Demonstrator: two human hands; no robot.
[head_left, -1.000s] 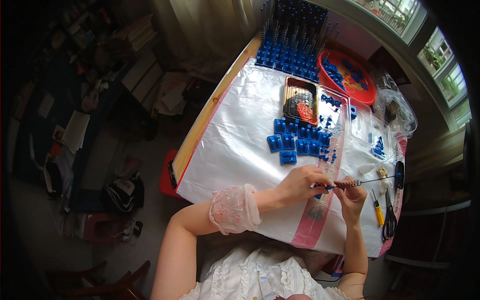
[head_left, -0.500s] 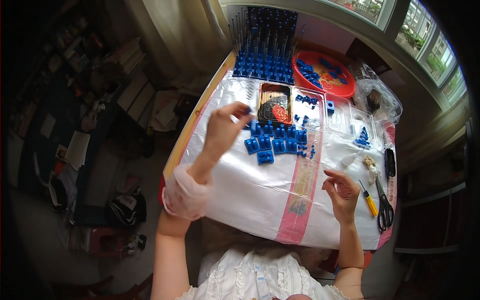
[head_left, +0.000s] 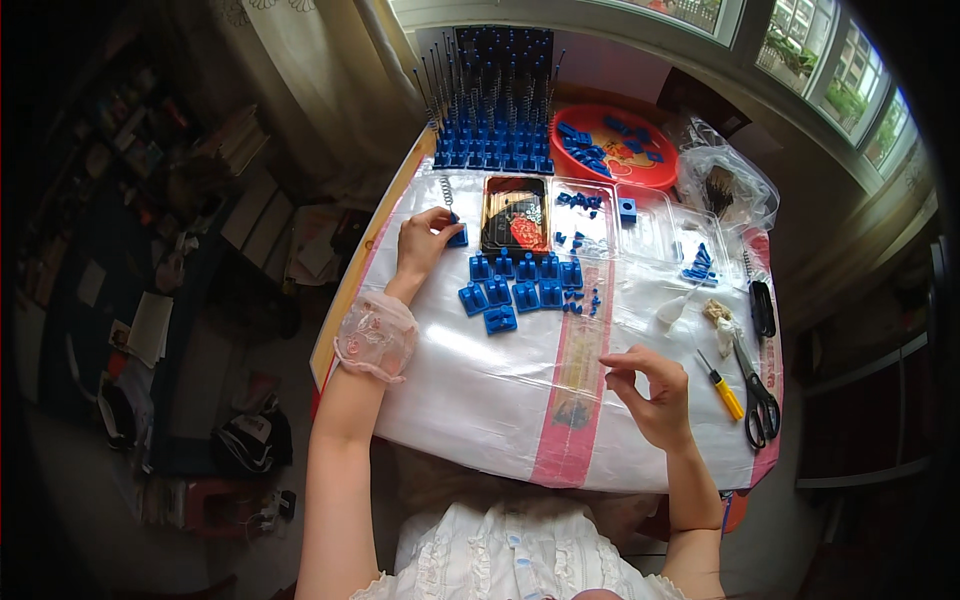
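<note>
My left hand [head_left: 420, 248] is at the far left of the table, thumb and fingers closed on a small blue plastic block [head_left: 458, 238]. A thin coiled metal spring [head_left: 447, 192] stands up just beyond the fingertips; whether it is fixed to the block I cannot tell. Nearer to me, right of that hand, several blue plastic blocks with raised posts [head_left: 499, 291] stand in rows. Small blue pegs [head_left: 580, 300] lie beside them. Over the front right of the table my right hand [head_left: 655, 400] hovers with thumb and fingertips pinched; anything between them is too small to see.
Many blue bases with springs and rods [head_left: 495, 140] crowd the far edge. A red round tray [head_left: 660, 180] holds blue parts. Clear plastic boxes [head_left: 650, 230] stand right of a black patterned tray [head_left: 487, 215]. A yellow-handled screwdriver [head_left: 727, 398] and black scissors [head_left: 762, 418] lie right.
My left hand has come down to the table with the blue block. My right hand has shifted slightly left, its fingers stretched further forward. The whole view has shifted a little.
</note>
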